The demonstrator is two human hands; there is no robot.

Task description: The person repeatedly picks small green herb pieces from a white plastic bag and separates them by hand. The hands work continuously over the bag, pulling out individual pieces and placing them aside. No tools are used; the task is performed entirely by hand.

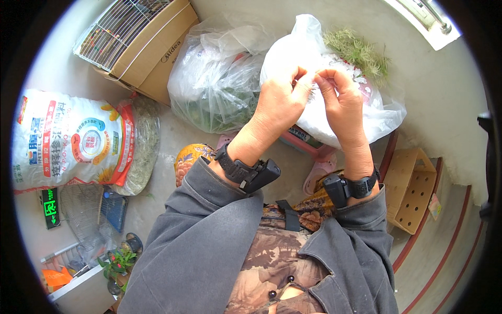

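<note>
My left hand (283, 96) and my right hand (342, 98) meet at the fingertips over a white plastic bag (300, 43). Thumb and forefinger of each pinch what looks like a small thin piece, mostly hidden by the fingers. Thin stems show just below the fingertips. White petal-like pieces (359, 76) lie on the bag, close to my right hand. Beyond them rests a bundle of green artificial sprigs (359, 55). The bag sits on a pink plastic stool (310, 147) between my knees.
A clear bag with green contents (219, 90) stands to the left, beside a Midea cardboard box (151, 49) with a wire cage (117, 35). Further left is a fertilizer sack (78, 137). Stairs (443, 243) and a punched cardboard box (410, 192) are at right.
</note>
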